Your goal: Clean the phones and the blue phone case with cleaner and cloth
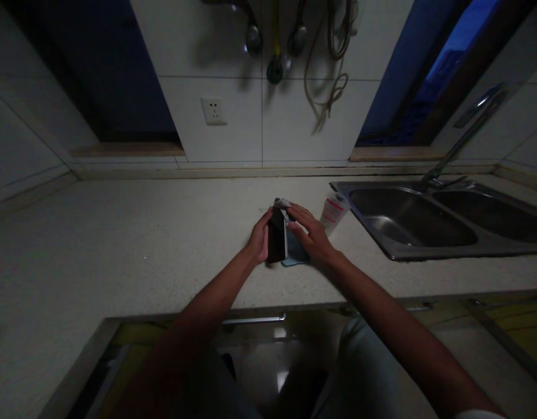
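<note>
My left hand [260, 237] is closed around the left edge of a dark smartphone [276, 237], held above the counter with its black face toward me. At the phone's upper right, my right hand [309, 231] pinches a small pale piece [283, 203] that looks like a wipe or film, lying across the phone's top end. Its exact kind is hard to make out in the dim light. Beneath the phone and right hand lies a light blue flat item [295, 250], partly covered. Just beyond my right hand is a clear plastic cup [333, 212] with red print, leaning.
A double steel sink [408, 218] with a tall faucet [462, 137] is set into the pale counter [120, 244] on the right. A wall socket [213, 111], pipe valves [274, 68] and a looped cord [333, 96] are on the tiled wall behind.
</note>
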`<state>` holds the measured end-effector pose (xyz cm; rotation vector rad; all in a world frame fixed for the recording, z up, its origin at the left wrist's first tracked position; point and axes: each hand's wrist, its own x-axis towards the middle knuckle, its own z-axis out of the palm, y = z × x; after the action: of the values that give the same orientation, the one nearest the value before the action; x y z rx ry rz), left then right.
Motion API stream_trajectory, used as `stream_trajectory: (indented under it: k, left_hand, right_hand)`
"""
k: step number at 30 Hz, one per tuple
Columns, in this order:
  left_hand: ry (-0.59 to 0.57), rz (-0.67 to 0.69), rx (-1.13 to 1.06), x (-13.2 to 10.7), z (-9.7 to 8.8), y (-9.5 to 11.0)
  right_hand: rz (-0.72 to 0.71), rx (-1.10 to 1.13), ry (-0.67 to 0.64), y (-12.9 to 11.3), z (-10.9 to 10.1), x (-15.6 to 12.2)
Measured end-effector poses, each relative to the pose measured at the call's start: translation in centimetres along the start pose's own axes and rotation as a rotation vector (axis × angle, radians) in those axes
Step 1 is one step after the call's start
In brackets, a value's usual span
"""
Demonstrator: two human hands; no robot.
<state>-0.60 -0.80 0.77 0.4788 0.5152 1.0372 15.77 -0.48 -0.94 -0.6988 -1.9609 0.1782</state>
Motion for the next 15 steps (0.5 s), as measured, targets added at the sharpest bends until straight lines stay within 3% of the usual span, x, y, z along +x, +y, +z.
stream_trajectory:
  k: [5, 10, 15]
  left_hand:
    - [-0.013, -0.162, 0.146, -0.18, -0.89, -0.19]
    - [-0.080, -0.207, 0.160, -0.71, -0.71, -0.44]
    - [0.026, -0.196, 0.060, -0.28, -1.02, 0.32]
  right_hand:
    - [0.028, -0.030, -0.097, 0.54, 0.30, -0.22]
    - [0.039, -0.052, -0.109, 1.03, 0.53, -0.33]
    - [0.081, -0.088, -0.154, 0.91, 0.70, -0.31]
